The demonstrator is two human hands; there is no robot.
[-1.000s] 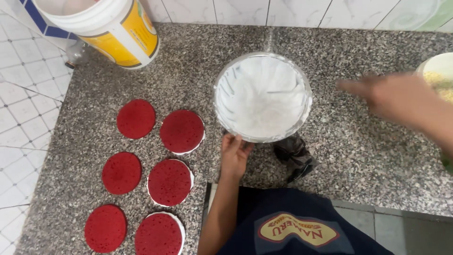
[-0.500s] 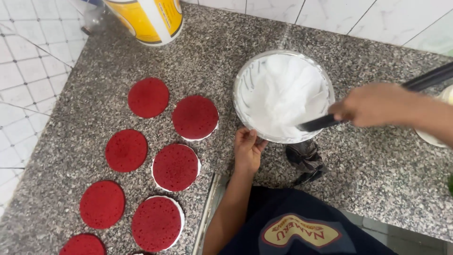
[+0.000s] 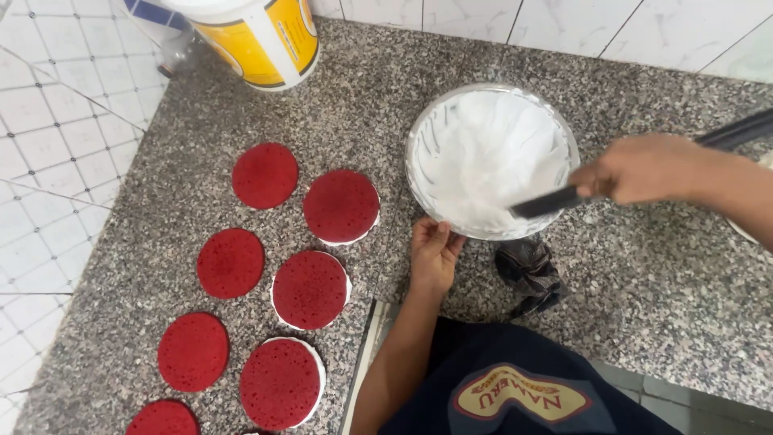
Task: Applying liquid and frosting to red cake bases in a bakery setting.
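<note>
Steadying the metal bowl (image 3: 492, 161) of white cream at its near rim, our left hand (image 3: 433, 256) curled fingers on it; our right hand (image 3: 644, 167), fingers clamped on a dark spatula (image 3: 547, 202), angled its blade leftward into the cream.

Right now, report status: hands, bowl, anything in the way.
Left hand grips bowl rim. Right hand holds dark spatula in white cream. Dark cloth beside bowl; red cake discs lie apart, left.
</note>
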